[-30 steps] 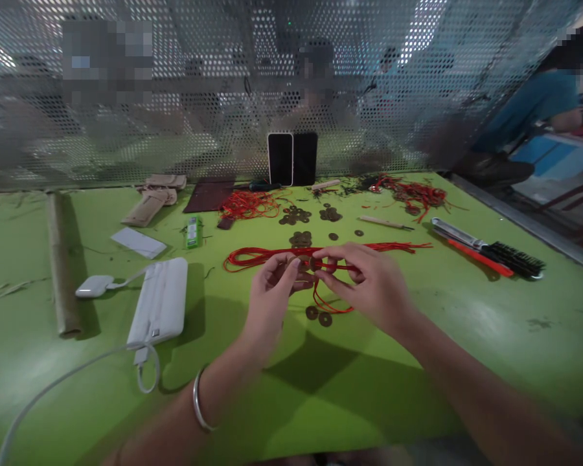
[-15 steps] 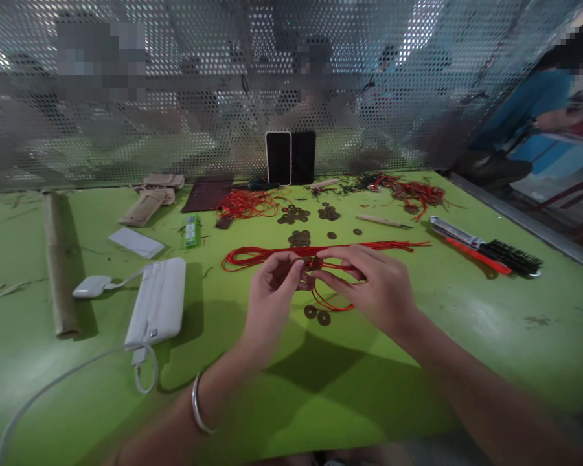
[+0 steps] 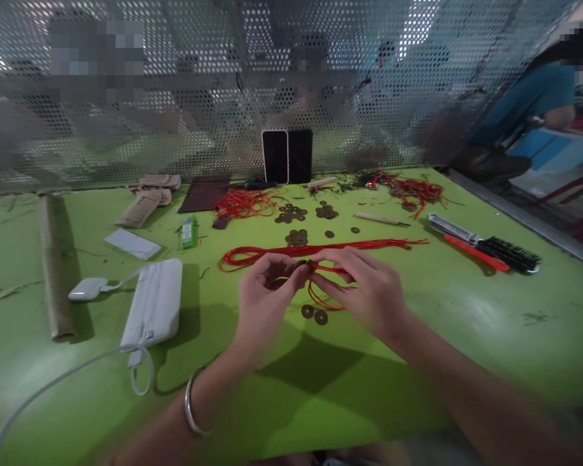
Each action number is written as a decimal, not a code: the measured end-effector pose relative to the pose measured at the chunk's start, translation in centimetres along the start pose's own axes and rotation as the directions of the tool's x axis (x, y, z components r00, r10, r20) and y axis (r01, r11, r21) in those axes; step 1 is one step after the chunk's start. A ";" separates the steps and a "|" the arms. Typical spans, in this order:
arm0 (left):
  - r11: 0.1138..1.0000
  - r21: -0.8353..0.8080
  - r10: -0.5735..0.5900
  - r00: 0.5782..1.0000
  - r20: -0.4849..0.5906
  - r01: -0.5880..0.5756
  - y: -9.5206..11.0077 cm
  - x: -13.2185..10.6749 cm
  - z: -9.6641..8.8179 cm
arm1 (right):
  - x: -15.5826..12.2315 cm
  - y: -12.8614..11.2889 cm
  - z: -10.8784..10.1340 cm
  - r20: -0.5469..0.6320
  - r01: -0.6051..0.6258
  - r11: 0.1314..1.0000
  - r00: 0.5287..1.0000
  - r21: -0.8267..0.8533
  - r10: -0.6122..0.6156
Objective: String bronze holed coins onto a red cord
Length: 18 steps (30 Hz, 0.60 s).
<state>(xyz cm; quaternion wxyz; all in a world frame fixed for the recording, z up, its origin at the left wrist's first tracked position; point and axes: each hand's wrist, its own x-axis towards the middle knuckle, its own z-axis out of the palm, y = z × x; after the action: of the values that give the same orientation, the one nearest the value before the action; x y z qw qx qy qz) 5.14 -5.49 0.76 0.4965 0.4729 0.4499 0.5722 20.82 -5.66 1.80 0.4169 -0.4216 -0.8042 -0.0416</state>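
Observation:
Close together over the green table [image 3: 315, 414], my left hand [image 3: 267, 294] and my right hand [image 3: 369, 291] meet at the fingertips. A dark holed coin [image 3: 296, 266] is pinched in my left hand. My right fingers press on a red cord [image 3: 328, 268] beside it, and a loop of that cord hangs below; whether they also grip a coin I cannot tell. Just under the hands lie two loose coins [image 3: 315, 314]. Behind them stretches a bundle of red cords [image 3: 243, 256], with a cluster of coins [image 3: 297, 237] beyond it.
At left lie a white power bank [image 3: 155, 304] with a cable, an earphone case [image 3: 88, 288] and a bamboo tube [image 3: 56, 272]. A hairbrush [image 3: 486, 246] rests at right. Two phones [image 3: 275, 157] lean against the perforated metal screen [image 3: 184, 97]. A person sits at far right.
My fingertips have drawn closer together around the coin and cord. The whole view has shifted slightly; the things on the table keep their places.

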 end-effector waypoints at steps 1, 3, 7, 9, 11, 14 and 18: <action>1.000 -0.004 0.006 1.000 -0.013 -0.006 0.0 0.1 0.0 | 0.0 0.0 0.0 0.008 0.002 1.000 1.000 -0.018 -0.002; 1.000 -0.011 0.018 0.999 -0.036 -0.018 -0.1 0.4 -0.2 | 0.1 0.1 0.0 0.011 0.021 0.999 1.000 -0.048 -0.021; 1.000 -0.003 0.017 0.997 -0.076 -0.017 -0.3 0.8 -0.4 | 0.2 0.3 -0.1 -0.061 0.093 0.994 0.993 -0.062 -0.096; 1.000 0.007 0.015 0.996 -0.089 -0.014 -0.3 0.8 -0.4 | 0.1 0.3 0.0 -0.065 0.111 0.992 0.991 -0.062 -0.115; 1.000 0.013 0.012 0.995 -0.095 -0.011 -0.4 0.8 -0.4 | -0.1 0.4 0.2 -0.038 0.106 0.993 0.993 -0.059 -0.109; 1.000 0.014 0.002 0.996 -0.088 -0.001 -0.5 0.9 -0.4 | -0.2 0.5 0.5 -0.007 0.077 0.997 0.997 -0.031 -0.077; 1.000 0.012 -0.010 0.998 -0.068 0.011 -0.6 1.0 -0.5 | -0.3 0.7 0.9 0.008 0.008 0.996 1.000 0.089 -0.009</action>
<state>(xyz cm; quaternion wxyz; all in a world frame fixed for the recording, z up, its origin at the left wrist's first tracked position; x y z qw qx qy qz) 4.70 -4.47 0.19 0.4810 0.4538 0.4726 0.5825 20.87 -5.01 0.86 0.4319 -0.3994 -0.8086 -0.0058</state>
